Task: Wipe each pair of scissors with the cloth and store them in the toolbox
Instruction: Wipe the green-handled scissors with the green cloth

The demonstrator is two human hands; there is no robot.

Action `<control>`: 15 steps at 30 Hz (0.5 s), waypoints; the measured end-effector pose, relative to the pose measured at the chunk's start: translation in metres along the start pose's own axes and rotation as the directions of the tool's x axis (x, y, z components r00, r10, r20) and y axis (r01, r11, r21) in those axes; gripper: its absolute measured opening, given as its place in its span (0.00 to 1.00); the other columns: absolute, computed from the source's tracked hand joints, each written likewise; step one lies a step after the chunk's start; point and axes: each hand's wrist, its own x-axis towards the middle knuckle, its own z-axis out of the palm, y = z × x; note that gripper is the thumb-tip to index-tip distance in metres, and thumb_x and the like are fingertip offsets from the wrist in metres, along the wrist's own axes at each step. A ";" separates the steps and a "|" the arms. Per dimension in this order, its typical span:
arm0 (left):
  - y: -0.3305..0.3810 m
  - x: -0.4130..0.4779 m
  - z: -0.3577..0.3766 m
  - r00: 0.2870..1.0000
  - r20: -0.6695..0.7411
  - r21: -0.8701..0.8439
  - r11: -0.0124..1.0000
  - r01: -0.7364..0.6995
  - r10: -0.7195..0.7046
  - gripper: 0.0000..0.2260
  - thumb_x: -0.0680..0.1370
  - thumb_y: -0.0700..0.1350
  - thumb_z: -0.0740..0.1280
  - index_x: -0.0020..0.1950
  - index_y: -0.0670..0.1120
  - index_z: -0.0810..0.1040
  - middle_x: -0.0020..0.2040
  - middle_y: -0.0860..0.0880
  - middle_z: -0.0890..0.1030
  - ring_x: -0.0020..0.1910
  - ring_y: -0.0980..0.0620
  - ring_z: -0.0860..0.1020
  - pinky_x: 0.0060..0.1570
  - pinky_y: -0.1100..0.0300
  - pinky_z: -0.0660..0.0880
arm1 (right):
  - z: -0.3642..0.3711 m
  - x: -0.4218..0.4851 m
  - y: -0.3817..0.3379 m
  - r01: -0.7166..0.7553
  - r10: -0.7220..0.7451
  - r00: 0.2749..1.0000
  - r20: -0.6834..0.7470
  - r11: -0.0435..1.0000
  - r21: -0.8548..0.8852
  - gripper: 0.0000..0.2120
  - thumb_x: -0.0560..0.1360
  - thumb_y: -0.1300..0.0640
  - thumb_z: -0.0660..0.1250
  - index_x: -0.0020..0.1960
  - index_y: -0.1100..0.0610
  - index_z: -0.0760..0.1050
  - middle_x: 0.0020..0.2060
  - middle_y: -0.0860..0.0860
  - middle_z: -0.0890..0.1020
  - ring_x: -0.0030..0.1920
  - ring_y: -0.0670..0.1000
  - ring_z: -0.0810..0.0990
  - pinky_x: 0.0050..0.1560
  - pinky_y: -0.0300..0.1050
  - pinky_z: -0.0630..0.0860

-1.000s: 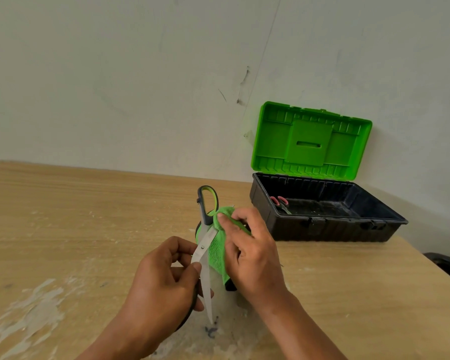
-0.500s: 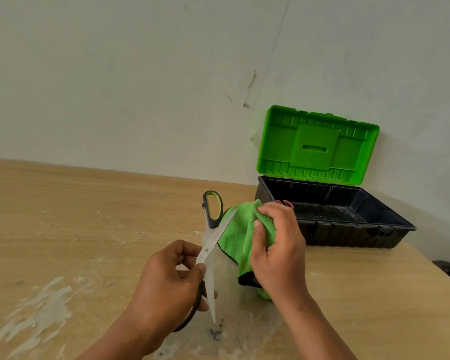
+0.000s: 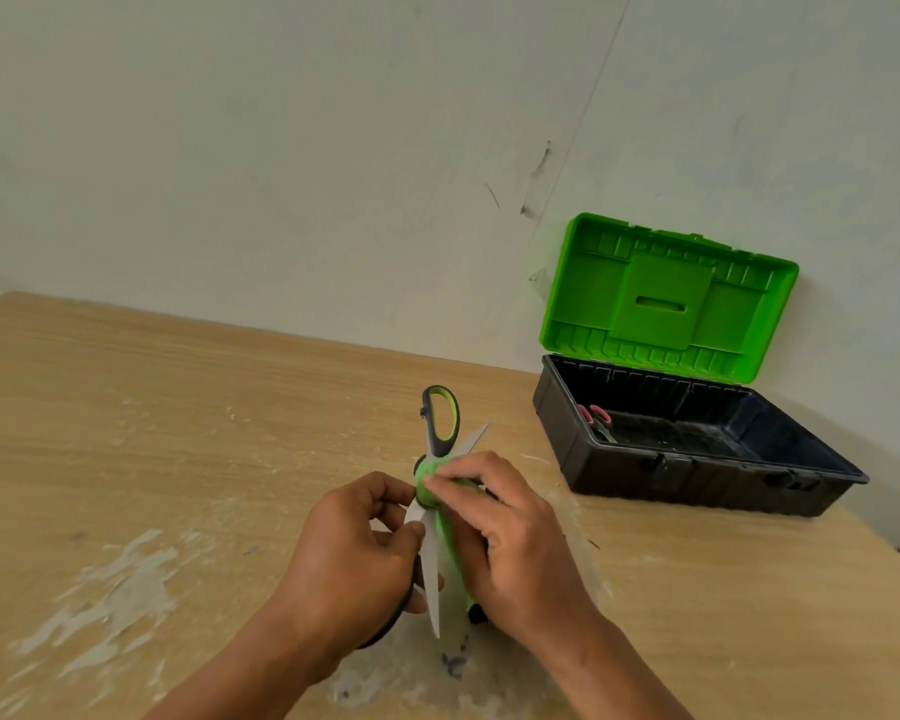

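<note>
Head view: left hand (image 3: 357, 561) grips opened scissors (image 3: 440, 439); right hand (image 3: 510, 537) presses green cloth (image 3: 445, 517) against a blade; no readable writing.

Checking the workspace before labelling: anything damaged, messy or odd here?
Table: pale scuffed patches near the front left, where the finish looks worn or smeared, and a small dark mark below the scissors. Wall: dark scrape above the toolbox. Nothing spilled or askew.
</note>
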 end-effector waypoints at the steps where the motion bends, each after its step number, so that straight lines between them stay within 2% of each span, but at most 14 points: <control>1: 0.000 0.000 0.000 1.000 0.003 0.003 1.000 0.003 -0.003 0.06 0.79 0.33 0.65 0.49 0.43 0.79 0.41 0.43 0.80 0.29 0.40 0.83 0.29 0.51 0.81 | 0.000 0.003 0.007 -0.021 0.019 0.999 -0.044 0.999 -0.025 0.12 0.78 0.64 0.71 0.62 0.60 0.84 0.56 0.52 0.82 0.56 0.51 0.82 0.52 0.46 0.82; 3: -0.001 -0.001 0.002 1.000 0.013 0.013 1.000 0.009 -0.009 0.06 0.79 0.33 0.65 0.49 0.42 0.79 0.41 0.43 0.81 0.28 0.41 0.83 0.28 0.53 0.81 | -0.004 0.008 0.016 -0.086 0.077 0.988 -0.138 0.994 -0.064 0.11 0.77 0.67 0.71 0.59 0.62 0.84 0.53 0.52 0.82 0.53 0.52 0.82 0.49 0.49 0.83; 4: -0.002 -0.001 0.002 1.000 0.018 0.018 1.000 0.008 -0.008 0.06 0.79 0.33 0.65 0.49 0.42 0.79 0.41 0.42 0.81 0.29 0.41 0.84 0.28 0.52 0.81 | -0.004 0.008 0.015 -0.084 0.074 0.988 -0.136 0.994 -0.069 0.11 0.77 0.68 0.71 0.59 0.62 0.84 0.52 0.53 0.82 0.53 0.52 0.83 0.49 0.49 0.83; 8: -0.002 0.000 -0.001 0.999 0.026 0.021 1.000 -0.020 0.019 0.06 0.79 0.33 0.66 0.50 0.43 0.79 0.43 0.40 0.80 0.31 0.40 0.84 0.29 0.50 0.82 | -0.001 -0.005 0.002 0.043 -0.044 0.999 -0.033 0.999 -0.004 0.15 0.76 0.66 0.73 0.62 0.61 0.83 0.54 0.54 0.83 0.55 0.52 0.83 0.52 0.45 0.83; 12: -0.006 0.000 -0.001 0.999 0.031 0.026 0.999 -0.019 0.018 0.06 0.79 0.34 0.65 0.50 0.43 0.79 0.42 0.39 0.82 0.32 0.40 0.85 0.29 0.51 0.82 | 0.000 0.005 0.011 -0.076 0.065 0.984 -0.167 0.995 -0.059 0.12 0.76 0.69 0.72 0.59 0.63 0.84 0.51 0.55 0.83 0.52 0.54 0.83 0.49 0.49 0.82; 15: -0.005 0.000 -0.004 0.999 0.027 0.014 1.000 -0.027 0.027 0.05 0.79 0.34 0.66 0.51 0.42 0.79 0.43 0.37 0.81 0.31 0.40 0.84 0.29 0.50 0.82 | 0.006 -0.004 -0.004 0.031 -0.032 0.997 -0.067 0.999 -0.016 0.13 0.78 0.64 0.71 0.62 0.63 0.83 0.51 0.55 0.82 0.53 0.54 0.83 0.51 0.47 0.82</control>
